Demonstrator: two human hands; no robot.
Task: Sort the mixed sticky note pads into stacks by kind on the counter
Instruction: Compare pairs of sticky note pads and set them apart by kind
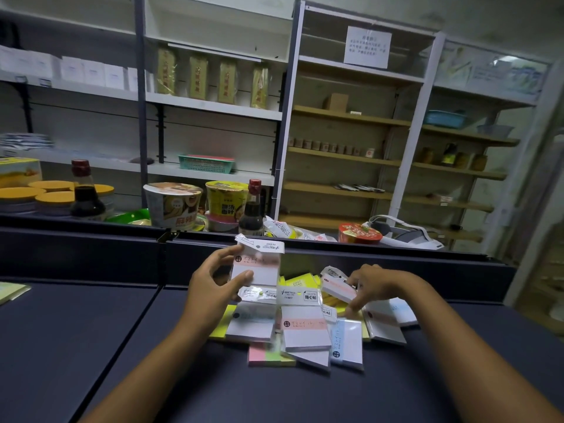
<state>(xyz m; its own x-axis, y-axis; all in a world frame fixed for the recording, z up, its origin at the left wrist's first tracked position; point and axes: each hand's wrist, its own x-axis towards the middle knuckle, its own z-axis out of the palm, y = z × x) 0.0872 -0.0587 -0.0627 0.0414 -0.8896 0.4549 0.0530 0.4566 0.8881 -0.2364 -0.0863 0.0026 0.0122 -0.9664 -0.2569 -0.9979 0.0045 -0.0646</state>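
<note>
A mixed heap of packaged sticky note pads (305, 328) lies on the dark counter (91, 346): white pads with pink bands, white pads with blue print, yellow pads and a pink-green-yellow strip pad (270, 355). My left hand (210, 285) holds one pink-banded white pad (259, 265) upright above the heap's left side. My right hand (370, 283) grips another pink-banded white pad (337, 290), tilted, just over the heap's right part.
A raised dark ledge (381, 253) runs behind the heap, with noodle cups (172, 206), soy sauce bottles (251, 209) and snack packs beyond it. A yellow pad (10, 293) lies at the counter's far left. Shelving fills the background.
</note>
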